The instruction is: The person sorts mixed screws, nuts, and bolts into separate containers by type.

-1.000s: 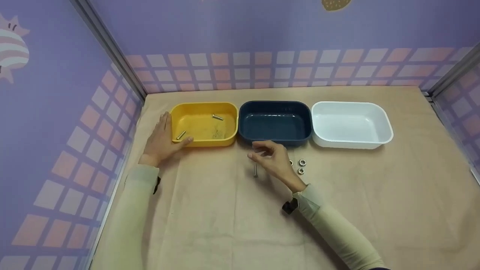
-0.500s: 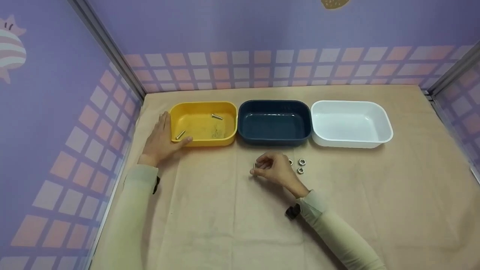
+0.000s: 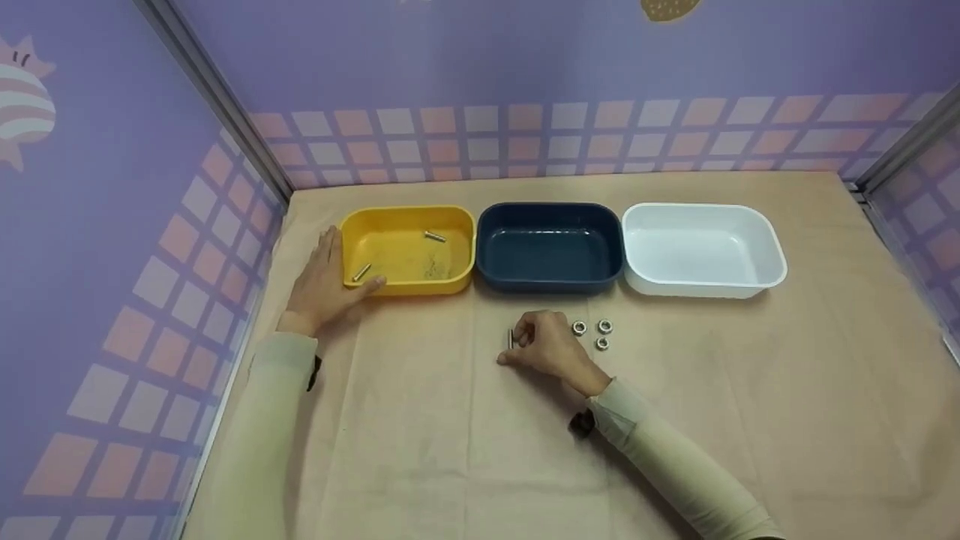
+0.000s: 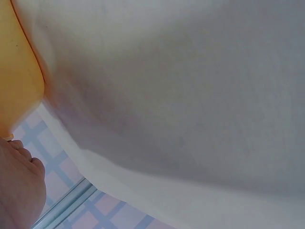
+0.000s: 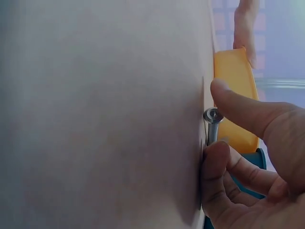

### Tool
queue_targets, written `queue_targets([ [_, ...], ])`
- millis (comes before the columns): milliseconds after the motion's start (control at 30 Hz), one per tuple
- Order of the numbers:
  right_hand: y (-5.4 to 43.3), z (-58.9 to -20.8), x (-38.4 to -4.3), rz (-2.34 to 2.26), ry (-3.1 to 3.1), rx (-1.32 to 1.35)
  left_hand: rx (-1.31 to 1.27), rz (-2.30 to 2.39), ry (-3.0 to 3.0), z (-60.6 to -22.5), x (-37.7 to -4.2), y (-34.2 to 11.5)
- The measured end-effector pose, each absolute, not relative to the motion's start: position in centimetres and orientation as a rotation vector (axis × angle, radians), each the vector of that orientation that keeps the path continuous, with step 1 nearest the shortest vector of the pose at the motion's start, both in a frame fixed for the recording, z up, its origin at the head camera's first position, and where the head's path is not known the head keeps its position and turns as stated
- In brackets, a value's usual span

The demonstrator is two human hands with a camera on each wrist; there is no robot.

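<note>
My left hand (image 3: 321, 289) rests with straight fingers along the left side of the yellow box (image 3: 420, 287), its thumb at the front rim. Inside that box lie two silver bolts, one bolt (image 3: 435, 236) toward the back and another bolt (image 3: 361, 271) at the front left. My right hand (image 3: 553, 349) is low over the cloth at a third bolt (image 5: 213, 125). In the right wrist view its thumb is beside the bolt's head and the bent fingers are by the shank, with a gap between thumb and fingertips. The bolt lies on the cloth.
A dark blue box (image 3: 549, 286) stands against the yellow one, and a white box (image 3: 705, 288) is to its right. Three metal nuts (image 3: 604, 326) lie on the cloth just right of my right hand. Patterned panels (image 3: 525, 60) enclose the back and sides.
My right hand has come down and toward me from the dark blue box's front edge to the bolt on the cloth. The left hand has stayed at the yellow box.
</note>
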State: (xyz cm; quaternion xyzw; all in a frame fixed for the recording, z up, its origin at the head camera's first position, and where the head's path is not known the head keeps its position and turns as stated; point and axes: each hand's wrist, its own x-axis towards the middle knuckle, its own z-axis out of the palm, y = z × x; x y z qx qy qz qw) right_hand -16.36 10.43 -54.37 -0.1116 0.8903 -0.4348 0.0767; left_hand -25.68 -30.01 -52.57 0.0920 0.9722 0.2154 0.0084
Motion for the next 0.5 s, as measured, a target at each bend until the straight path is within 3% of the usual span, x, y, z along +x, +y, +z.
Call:
queue_targets([
  [500, 10.60, -54.76, -16.89, -1.253, 2.704, -0.425, 0.308, 0.664, 3.050, -52.69, -25.92, -30.02],
])
